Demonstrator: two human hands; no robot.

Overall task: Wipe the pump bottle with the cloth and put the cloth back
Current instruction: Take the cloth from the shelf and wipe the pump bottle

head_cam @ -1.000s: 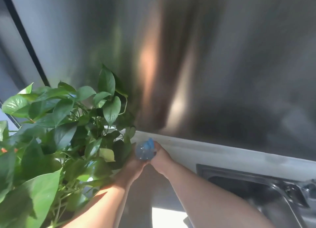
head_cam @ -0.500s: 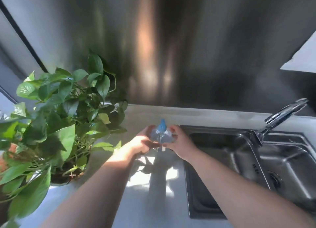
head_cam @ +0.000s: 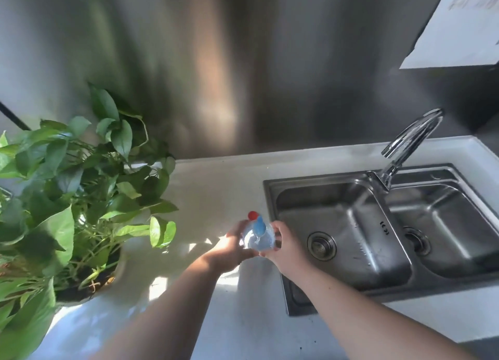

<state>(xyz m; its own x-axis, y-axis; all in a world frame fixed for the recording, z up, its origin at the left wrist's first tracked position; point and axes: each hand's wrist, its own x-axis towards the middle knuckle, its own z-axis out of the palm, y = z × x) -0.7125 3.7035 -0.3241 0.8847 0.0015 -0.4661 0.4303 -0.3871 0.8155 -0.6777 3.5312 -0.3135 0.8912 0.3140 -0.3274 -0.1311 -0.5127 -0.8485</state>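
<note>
- The pump bottle (head_cam: 258, 239), clear with a blue pump head, is held above the white countertop (head_cam: 216, 186), just left of the sink (head_cam: 351, 176).
- Left hand (head_cam: 229, 247) cups the bottle's left side; right hand (head_cam: 286, 247) wraps its right side. Both grips are narrow and closed on the bottle.
- A small red item (head_cam: 253, 215) sits just behind the pump head; what it is cannot be told.
- No cloth is visible; whether one is tucked in a palm cannot be told.
- Change: a second ago the bottle was beside the potted plant (head_cam: 75, 197); it is now carried clear of the leaves, toward the sink.
- Judgement: the bottle is positioned for handling; wiping is not evident, and the cloth must be located first.
</note>
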